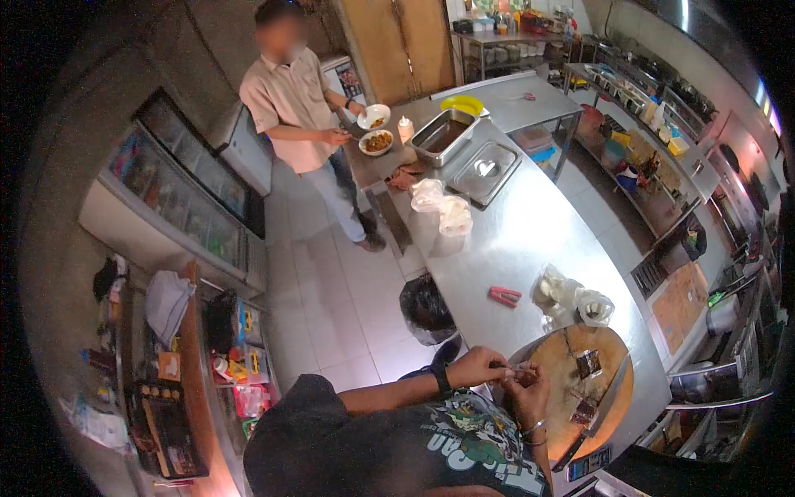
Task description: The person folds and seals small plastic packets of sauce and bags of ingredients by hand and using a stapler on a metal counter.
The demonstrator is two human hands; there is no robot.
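Note:
My left hand (476,367), with a black watch at the wrist, has its fingers pinched close to my right hand (527,393), which wears a bracelet. Between the fingertips of both is a small, pale, see-through thing, too small to name. Both hands are over the table edge, beside a round wooden chopping board (556,364). On the board lie two small dark packets, one farther away (588,364) and one nearer (583,412). A knife (609,396) rests along the board's right side, its dark handle toward me. A phone (589,463) lies at the near edge.
A pink-red handheld tool (504,296), clear bags (571,296) and white-filled bags (441,207) lie on the steel table (530,240). Farther along are a steel lid (484,171) and a deep pan (445,137). A co-worker (294,108) tilts a bowl (374,117) over another.

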